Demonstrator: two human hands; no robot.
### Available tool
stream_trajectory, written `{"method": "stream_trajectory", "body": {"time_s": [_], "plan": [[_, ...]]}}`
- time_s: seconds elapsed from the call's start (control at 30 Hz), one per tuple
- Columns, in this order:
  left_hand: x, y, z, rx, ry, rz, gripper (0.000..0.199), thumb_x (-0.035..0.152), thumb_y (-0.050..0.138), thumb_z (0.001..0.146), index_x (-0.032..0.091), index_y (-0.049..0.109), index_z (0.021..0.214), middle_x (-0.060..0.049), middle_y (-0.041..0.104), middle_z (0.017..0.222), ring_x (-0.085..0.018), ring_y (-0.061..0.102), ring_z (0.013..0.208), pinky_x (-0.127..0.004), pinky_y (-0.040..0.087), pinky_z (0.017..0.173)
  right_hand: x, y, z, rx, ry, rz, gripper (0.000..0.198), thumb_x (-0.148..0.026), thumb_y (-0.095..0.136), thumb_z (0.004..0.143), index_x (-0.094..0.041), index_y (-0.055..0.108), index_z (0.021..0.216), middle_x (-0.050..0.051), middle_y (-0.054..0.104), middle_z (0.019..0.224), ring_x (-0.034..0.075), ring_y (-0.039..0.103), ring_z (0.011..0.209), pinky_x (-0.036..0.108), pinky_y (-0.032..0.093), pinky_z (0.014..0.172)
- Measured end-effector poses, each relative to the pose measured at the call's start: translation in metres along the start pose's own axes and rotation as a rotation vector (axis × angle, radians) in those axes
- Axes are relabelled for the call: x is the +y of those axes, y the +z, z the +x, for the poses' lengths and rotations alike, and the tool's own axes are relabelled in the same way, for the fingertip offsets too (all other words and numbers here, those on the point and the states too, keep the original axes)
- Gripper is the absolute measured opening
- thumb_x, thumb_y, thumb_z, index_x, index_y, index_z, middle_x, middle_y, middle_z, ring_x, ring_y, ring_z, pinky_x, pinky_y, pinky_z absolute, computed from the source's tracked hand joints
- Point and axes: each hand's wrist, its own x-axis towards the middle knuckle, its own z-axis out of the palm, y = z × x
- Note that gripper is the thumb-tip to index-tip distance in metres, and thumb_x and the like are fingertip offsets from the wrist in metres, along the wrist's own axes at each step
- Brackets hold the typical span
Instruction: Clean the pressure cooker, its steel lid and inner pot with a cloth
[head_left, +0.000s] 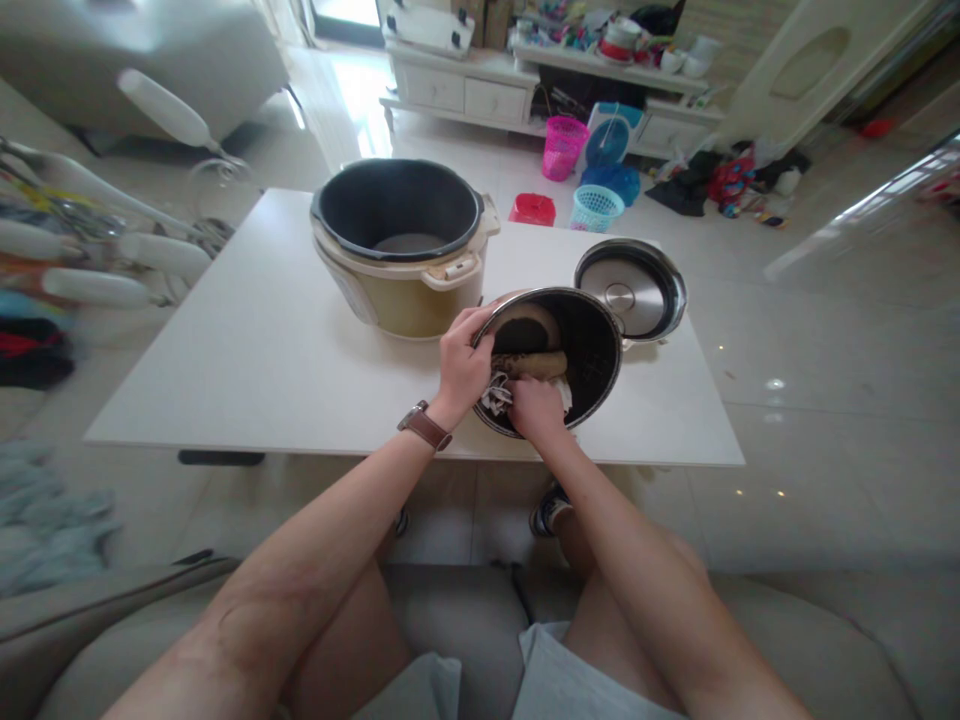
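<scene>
My left hand [466, 362] grips the rim of a dark inner cooking pot [592, 350], thumb over the edge and fingers outside. The pot is tilted with its mouth toward me at the table's near side. Inside it, my right hand [538, 405] is closed on a crumpled, patterned cloth [496, 393] pressed against the inner wall. A brownish band [529, 364], perhaps more cloth or a reflection, shows behind the fingers. Left of the pot stands a pressure cooker body [409, 300] with a dark interior. A round steel lid [637, 290] lies with its inside up behind the pot.
The white table [247, 370] carries these things, its near edge close to my knees. Beyond it on the floor are a pink basket [564, 148], a light blue basket [596, 207] and a red container [532, 209]. White cabinets [461, 90] line the back.
</scene>
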Motion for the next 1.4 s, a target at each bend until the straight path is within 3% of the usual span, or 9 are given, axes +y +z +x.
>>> {"method": "stream_trajectory", "body": {"time_s": [1.4], "plan": [[0.0021, 0.0005, 0.0004, -0.017, -0.010, 0.036, 0.035, 0.013, 0.054, 0.093, 0.022, 0.077, 0.118, -0.006, 0.077, 0.119, -0.022, 0.070, 0.113, -0.040, 0.055, 0.105, 0.0004, -0.0032, -0.0021, -0.013, -0.014, -0.015, 0.032, -0.018, 0.054, 0.096, -0.025, 0.075, 0.119, 0.013, 0.075, 0.120, 0.027, 0.075, 0.107, 0.033, 0.054, 0.086]]}}
